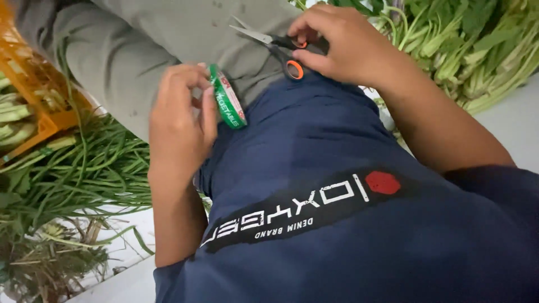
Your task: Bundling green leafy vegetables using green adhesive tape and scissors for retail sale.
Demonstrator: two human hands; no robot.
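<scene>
**Tape and scissors in hand, over the lap**

The left hand (179,120) pinches a green tape roll (227,104) between thumb and fingers, held on edge against the grey trousers (146,39). At about two o'clock from it, the right hand (342,42) is closed around the black-and-orange scissors (278,47), blades slightly parted and pointing to nine o'clock. By my reading, tape is being readied for cutting; the next move would call for a free end drawn out and brought between the blades. Leafy greens (460,45) lie at two o'clock, long stalks (78,168) at eight, an orange crate (28,84) at nine.
</scene>
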